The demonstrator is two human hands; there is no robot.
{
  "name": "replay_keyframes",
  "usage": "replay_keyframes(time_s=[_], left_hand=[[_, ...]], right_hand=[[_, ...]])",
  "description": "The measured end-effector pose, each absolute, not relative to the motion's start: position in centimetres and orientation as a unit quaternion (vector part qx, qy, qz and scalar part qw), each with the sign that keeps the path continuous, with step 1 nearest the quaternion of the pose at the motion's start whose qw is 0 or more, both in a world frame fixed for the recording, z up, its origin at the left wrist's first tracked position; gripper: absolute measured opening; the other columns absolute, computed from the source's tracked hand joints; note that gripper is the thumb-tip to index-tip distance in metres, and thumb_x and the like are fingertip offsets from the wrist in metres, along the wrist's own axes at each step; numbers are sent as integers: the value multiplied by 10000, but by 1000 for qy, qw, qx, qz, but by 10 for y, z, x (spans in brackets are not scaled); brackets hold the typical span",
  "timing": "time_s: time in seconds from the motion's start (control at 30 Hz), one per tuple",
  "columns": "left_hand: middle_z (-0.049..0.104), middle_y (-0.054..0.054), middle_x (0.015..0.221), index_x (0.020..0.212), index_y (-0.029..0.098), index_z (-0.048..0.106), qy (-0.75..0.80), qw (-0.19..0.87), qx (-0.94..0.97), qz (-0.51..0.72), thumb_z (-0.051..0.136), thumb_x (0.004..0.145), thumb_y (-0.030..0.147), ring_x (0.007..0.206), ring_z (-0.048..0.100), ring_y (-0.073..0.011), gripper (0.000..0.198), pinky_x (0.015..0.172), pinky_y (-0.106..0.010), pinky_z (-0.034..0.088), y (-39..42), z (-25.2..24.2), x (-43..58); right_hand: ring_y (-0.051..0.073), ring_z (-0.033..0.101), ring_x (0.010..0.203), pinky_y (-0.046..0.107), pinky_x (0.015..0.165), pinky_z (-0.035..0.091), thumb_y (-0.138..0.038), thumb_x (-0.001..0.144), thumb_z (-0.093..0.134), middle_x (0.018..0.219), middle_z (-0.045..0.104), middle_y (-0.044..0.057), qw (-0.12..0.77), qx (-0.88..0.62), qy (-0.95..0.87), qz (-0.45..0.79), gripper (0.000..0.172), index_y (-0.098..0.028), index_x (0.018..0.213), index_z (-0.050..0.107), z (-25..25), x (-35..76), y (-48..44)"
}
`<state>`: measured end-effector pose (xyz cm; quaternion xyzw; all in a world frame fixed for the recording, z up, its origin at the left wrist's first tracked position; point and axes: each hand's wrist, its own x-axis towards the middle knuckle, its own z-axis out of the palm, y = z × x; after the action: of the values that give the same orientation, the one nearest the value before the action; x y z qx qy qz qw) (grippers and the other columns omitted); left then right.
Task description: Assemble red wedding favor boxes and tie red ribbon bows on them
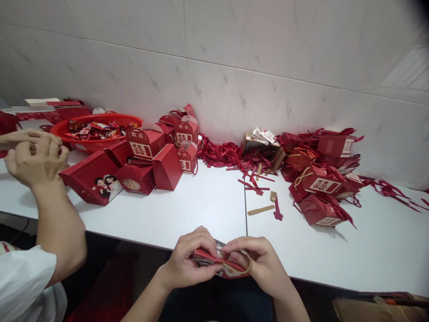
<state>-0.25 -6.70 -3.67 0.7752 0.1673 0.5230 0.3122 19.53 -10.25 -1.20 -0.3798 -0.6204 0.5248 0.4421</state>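
Close to my body, below the table's front edge, is a small red candy box [231,271] with a printed side. My left hand [191,258] grips its left end, thumb and fingers closed on the card. My right hand [263,266] has its fingers curled on the right end, pinching a gold band [248,262] that arches in a loop there. The fingers cover much of the box, so its closure is hidden. On the table ahead lie a loose gold strip [260,210] and a dark red strip [278,209] with a flower-shaped end.
Left of centre stand several red boxes [144,142] before a red basin [97,145] of wrapped candies. A co-worker's hands [36,156] are at far left. Dark red ribbons [217,152] and an open carton [251,146] lie along the wall. Ribboned boxes [323,183] are piled right.
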Motion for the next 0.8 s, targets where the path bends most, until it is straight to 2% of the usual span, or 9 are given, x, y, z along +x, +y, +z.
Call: replay_keyframes(time_s=[0.17, 0.3, 0.5, 0.8], left_hand=[[656, -37, 668, 807, 172, 615, 170, 314, 774, 523, 749, 673, 90, 624, 579, -144, 207, 592, -263, 487, -67, -39, -3], [665, -33, 666, 800, 171, 611, 171, 292, 783, 522, 754, 680, 112, 616, 592, -145, 196, 604, -273, 488, -67, -37, -5], [675, -26, 657, 817, 172, 601, 152, 235, 799, 532, 733, 709, 105, 606, 623, -148, 184, 632, -296, 491, -67, -26, -5], [685, -16, 691, 885, 183, 616, 180, 117, 807, 551, 709, 709, 69, 605, 631, -147, 230, 645, -301, 479, -71, -21, -4]], right_hand=[[187, 694, 810, 270, 731, 538, -315, 846, 654, 896, 752, 61, 439, -378, -622, 527, 148, -243, 914, 764, -12, 195, -102], [194, 689, 868, 300, 803, 534, -299, 858, 643, 929, 745, 60, 435, -362, -631, 530, 137, -248, 914, 758, -9, 196, -102], [194, 673, 929, 327, 848, 521, -276, 896, 591, 959, 734, 60, 435, -309, -664, 524, 168, -256, 971, 739, -5, 197, -102], [217, 633, 983, 361, 882, 502, -260, 865, 631, 989, 703, 84, 458, -305, -669, 500, 158, -251, 989, 728, -8, 195, -104]])
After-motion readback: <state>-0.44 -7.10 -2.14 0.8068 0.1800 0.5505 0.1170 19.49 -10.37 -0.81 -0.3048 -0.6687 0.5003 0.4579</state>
